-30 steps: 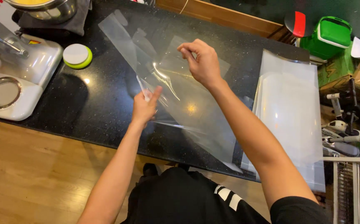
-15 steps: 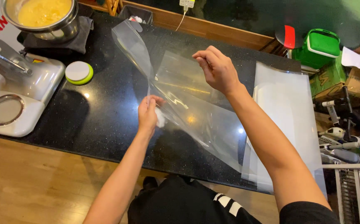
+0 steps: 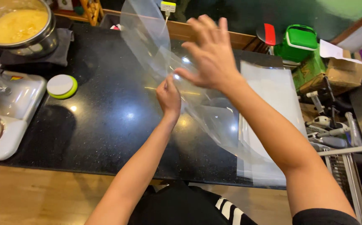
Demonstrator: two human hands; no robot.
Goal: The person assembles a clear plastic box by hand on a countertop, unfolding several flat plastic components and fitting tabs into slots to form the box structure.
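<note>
Your left hand (image 3: 169, 96): at the centre of the frame, fingers closed in a pinch on an edge of the clear plastic sheet (image 3: 147, 46).
Your right hand (image 3: 212, 54): upper centre, fingers spread wide and flat; it lies against the film, but you cannot tell whether it grips anything.
Plastic sheet: lifted off the black counter (image 3: 114, 121); 1 end curls up to the top edge of the frame, the other trails down toward the lower right, over the stack of clear sheets (image 3: 272, 100).
Done so far: judging by how it lies, 1 sheet is off the stack and in the air between your 2 hands.
Left to do: the film is curled and loose; it is not flat, not formed, not set down anywhere.
Upper left: a steel pot of yellow batter (image 3: 18, 25) on a dark cloth.
Left edge: a white machine (image 3: 6, 112), with a round white-and-green lid (image 3: 61, 86) beside it.
Upper right: a green container (image 3: 299, 41) and cardboard boxes (image 3: 343, 71).
</note>
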